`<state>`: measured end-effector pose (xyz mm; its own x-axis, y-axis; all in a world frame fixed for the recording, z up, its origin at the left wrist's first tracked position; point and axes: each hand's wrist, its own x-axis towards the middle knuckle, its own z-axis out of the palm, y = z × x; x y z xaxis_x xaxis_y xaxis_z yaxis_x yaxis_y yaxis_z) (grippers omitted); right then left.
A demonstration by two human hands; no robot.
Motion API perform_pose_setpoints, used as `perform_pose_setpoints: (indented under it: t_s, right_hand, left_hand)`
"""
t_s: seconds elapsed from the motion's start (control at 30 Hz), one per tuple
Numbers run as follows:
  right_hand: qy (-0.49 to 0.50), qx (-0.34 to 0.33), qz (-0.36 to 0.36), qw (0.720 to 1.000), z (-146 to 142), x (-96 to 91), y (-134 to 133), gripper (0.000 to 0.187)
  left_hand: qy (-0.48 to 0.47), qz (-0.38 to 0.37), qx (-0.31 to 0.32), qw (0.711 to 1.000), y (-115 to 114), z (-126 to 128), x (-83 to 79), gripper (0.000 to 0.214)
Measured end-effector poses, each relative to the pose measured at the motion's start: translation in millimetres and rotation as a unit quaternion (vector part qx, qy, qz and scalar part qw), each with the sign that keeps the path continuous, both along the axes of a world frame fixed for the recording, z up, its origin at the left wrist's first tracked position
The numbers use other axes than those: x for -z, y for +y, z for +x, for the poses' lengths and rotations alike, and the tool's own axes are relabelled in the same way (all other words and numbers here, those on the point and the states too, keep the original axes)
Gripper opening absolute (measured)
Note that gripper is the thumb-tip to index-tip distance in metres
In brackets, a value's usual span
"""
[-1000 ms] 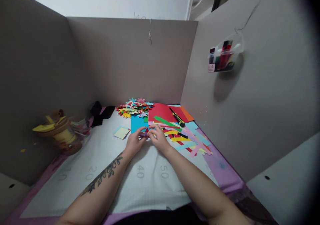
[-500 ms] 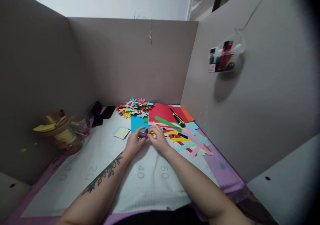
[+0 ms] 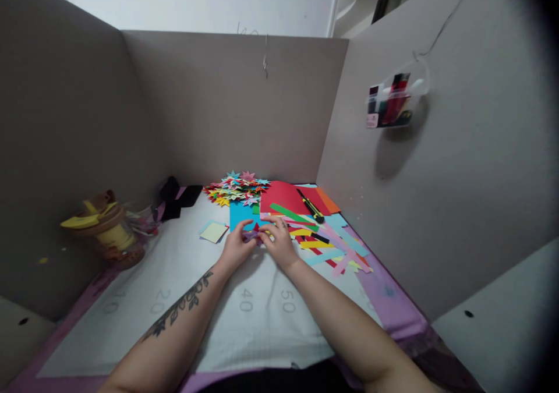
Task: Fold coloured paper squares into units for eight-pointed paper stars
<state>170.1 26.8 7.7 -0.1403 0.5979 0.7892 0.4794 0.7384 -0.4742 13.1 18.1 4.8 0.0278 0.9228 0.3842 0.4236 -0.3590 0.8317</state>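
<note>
A small piece of purple paper (image 3: 250,236) is pinched between my two hands above the white sheet. My left hand (image 3: 238,244) grips it from the left with thumb and fingers. From the other side, my right hand (image 3: 277,241) closes on the same paper with its fingertips. Its exact folds are partly hidden by my fingers. Just behind my hands lies a blue paper sheet (image 3: 238,212), and a bit of red paper (image 3: 257,227) shows between them. Left of my hands sits a stack of small paper squares (image 3: 213,232).
A heap of folded paper stars (image 3: 236,189) lies at the back. Red paper (image 3: 279,195), a yellow-black utility knife (image 3: 312,206) and many coloured strips (image 3: 323,244) are to the right. A yellow-brown pot (image 3: 113,233) stands left; a clear container (image 3: 395,102) hangs on the right wall.
My fingers have shifted slightly on the purple paper, and the right fingers look a little more raised. The view has moved slightly; the other things lie as before.
</note>
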Motion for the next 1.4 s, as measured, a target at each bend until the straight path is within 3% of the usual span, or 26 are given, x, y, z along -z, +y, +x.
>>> perform_pose_setpoints:
  t_s: [0.7,1.1,1.4]
  right_hand:
    - [-0.034,-0.033,0.029,0.998,2,-0.5,-2,0.015]
    - [-0.011,-0.044,-0.024,0.999,1,-0.3,0,0.011]
    - [0.007,-0.064,-0.073,0.995,-2,-2.1,-2,0.017]
  left_hand:
    - [-0.112,-0.101,0.017,0.988,-2,4,-3.4,0.057]
    - [-0.049,-0.030,-0.002,0.998,-2,0,-3.9,0.053]
    - [-0.005,-0.005,0.020,1.000,-10,6,-12.6,0.046]
